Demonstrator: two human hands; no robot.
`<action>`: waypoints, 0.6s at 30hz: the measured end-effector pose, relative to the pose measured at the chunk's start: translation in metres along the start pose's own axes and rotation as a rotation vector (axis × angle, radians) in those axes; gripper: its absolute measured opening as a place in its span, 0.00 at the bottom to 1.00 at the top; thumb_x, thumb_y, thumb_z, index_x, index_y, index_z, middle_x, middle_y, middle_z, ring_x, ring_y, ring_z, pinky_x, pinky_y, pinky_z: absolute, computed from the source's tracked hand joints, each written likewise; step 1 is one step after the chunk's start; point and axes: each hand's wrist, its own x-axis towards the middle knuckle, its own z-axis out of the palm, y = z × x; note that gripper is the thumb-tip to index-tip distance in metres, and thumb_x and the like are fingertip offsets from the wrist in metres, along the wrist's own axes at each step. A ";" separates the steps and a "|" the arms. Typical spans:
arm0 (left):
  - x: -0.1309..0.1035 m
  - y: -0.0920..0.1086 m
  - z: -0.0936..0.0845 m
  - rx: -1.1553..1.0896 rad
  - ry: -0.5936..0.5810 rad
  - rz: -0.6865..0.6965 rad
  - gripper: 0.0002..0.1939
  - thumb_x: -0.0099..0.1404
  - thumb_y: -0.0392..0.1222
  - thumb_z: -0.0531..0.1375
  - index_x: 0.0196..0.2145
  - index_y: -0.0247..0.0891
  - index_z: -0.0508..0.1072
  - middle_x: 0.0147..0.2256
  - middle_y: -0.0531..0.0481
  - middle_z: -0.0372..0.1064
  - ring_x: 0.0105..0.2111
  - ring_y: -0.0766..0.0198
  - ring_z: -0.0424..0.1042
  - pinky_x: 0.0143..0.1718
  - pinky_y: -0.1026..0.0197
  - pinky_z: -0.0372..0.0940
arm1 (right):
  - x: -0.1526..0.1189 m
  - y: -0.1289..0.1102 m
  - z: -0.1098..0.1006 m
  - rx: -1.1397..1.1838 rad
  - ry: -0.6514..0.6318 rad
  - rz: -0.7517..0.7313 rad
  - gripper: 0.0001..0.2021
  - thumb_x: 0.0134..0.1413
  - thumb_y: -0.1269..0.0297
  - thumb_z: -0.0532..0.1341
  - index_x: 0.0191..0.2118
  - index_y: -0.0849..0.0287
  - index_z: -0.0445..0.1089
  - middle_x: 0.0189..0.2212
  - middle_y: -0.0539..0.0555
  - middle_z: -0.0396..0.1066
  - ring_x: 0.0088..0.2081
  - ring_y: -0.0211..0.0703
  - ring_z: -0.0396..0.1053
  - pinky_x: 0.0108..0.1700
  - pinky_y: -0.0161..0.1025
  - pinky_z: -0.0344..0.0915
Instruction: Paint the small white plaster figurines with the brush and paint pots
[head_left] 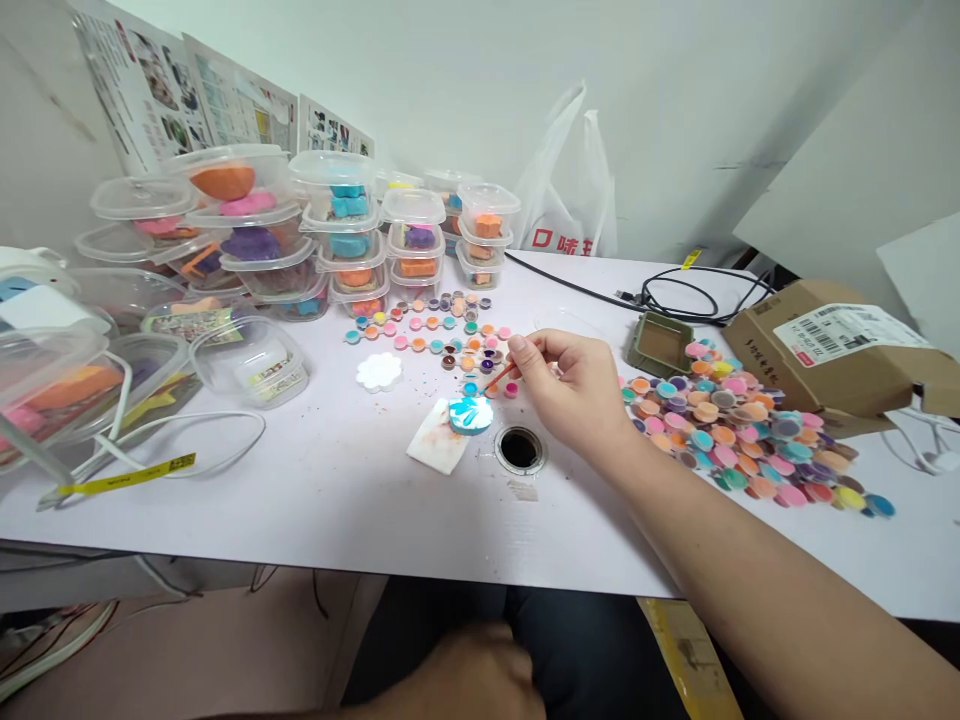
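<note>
In the head view, the right hand (574, 385) pinches a brush (498, 380), its tip beside a blue pot (470, 389). Left of and just below that hand's fingertips, a blue-and-white piece (471, 416) rests partly on a pad (435, 442). Right of the hand lies a heap of pots (724, 435). The left hand (476, 670) is over the lap, too blurred to tell whether clenched.

A black cable (694, 318) lies coiled — white bag (556, 195), cardboard box (765, 345) nearby.
</note>
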 end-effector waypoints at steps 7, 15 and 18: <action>0.033 0.004 0.028 -0.186 0.043 -0.601 0.41 0.63 0.52 0.60 0.65 0.21 0.61 0.42 0.29 0.79 0.41 0.37 0.79 0.42 0.42 0.73 | 0.000 0.002 0.000 -0.012 0.002 0.014 0.21 0.65 0.50 0.61 0.26 0.60 0.75 0.23 0.52 0.76 0.27 0.38 0.69 0.31 0.36 0.61; 0.071 0.003 0.053 -0.106 -0.017 -0.751 0.23 0.72 0.31 0.45 0.59 0.26 0.69 0.45 0.29 0.79 0.45 0.40 0.80 0.45 0.42 0.74 | 0.001 0.003 -0.001 -0.005 -0.008 0.044 0.21 0.65 0.49 0.61 0.27 0.59 0.74 0.23 0.51 0.76 0.27 0.38 0.68 0.30 0.36 0.60; 0.064 -0.003 0.055 -0.114 -0.008 -0.739 0.25 0.71 0.28 0.45 0.61 0.25 0.66 0.46 0.28 0.79 0.46 0.41 0.80 0.47 0.42 0.73 | 0.001 0.002 -0.001 -0.007 -0.011 0.038 0.21 0.65 0.49 0.60 0.27 0.59 0.74 0.23 0.52 0.76 0.27 0.38 0.69 0.30 0.36 0.60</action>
